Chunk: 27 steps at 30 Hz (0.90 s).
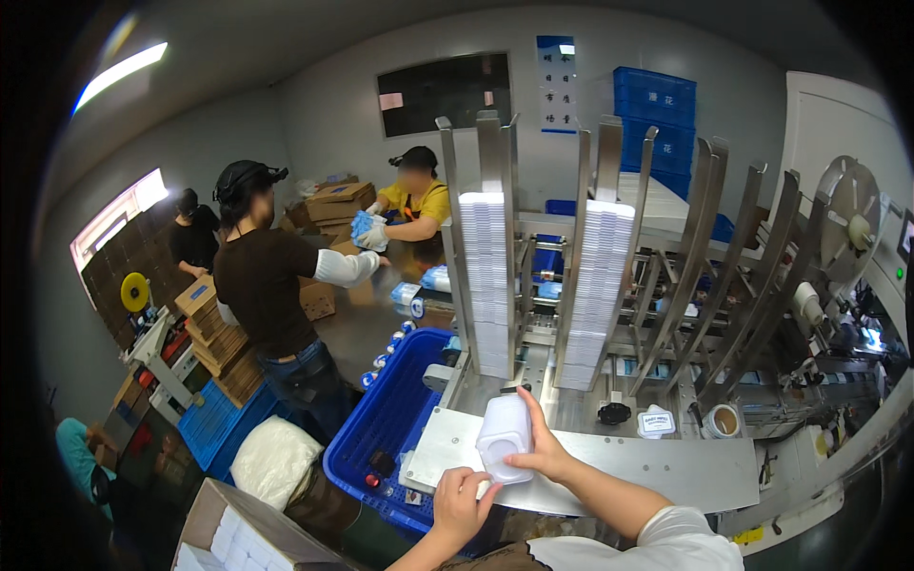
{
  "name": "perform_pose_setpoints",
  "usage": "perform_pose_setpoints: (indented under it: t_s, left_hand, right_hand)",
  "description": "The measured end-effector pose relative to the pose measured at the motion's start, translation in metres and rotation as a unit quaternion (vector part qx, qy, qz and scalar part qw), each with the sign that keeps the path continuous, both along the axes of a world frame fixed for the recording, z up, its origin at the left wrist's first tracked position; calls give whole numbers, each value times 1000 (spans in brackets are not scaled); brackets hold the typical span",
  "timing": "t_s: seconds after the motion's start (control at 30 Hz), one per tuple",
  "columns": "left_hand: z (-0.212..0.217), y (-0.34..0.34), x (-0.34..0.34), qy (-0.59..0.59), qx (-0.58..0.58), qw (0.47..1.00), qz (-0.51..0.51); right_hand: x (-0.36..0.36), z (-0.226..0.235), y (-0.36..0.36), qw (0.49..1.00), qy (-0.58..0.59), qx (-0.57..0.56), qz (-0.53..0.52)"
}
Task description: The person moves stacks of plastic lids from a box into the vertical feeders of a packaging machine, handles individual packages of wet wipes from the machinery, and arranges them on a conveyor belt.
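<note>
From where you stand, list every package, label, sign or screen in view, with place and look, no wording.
White box: upright, held by both hands, right hand, left hand.
Wall sign: tall blue-and-white strip, back wall.
Dark panel: wide black rectangle left of the sign.
Blue crates: stacked, back right.
Small label: white, rounded, on the machine plate.
Cardboard cartons: brown, far table.

Dim room lit by a ceiling strip light point(119, 74) (glaring), fisheye edges dark and bent.

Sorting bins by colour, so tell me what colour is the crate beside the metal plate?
Blue: the plastic crate left of the metal plate, clearest in the head view.
</note>
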<state>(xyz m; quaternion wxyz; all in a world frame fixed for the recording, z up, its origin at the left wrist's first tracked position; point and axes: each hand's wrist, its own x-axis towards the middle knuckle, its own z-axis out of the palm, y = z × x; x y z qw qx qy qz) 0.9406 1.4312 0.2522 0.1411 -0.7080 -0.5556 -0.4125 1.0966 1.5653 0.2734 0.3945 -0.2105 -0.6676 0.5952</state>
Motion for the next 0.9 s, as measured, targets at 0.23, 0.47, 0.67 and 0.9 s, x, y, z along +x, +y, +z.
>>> perform_pose_setpoints:
  t_s: [0.23,0.47,0.67,0.9]
  left_hand:
    - [-10,0,-6,9,-3,1000,-7]
    - [-3,3,1,0,-85,983,-163]
    - [-78,-28,-39,91,-163,976,-112]
    - [-28,-77,-39,-160,-214,963,-20]
  right_hand:
    - [-3,9,-19,974,-94,198,-60]
    - [-6,24,11,893,270,-358,-32]
    - [21,207,77,941,183,235,-164]
    - [67,393,178,406,-242,660,-584]
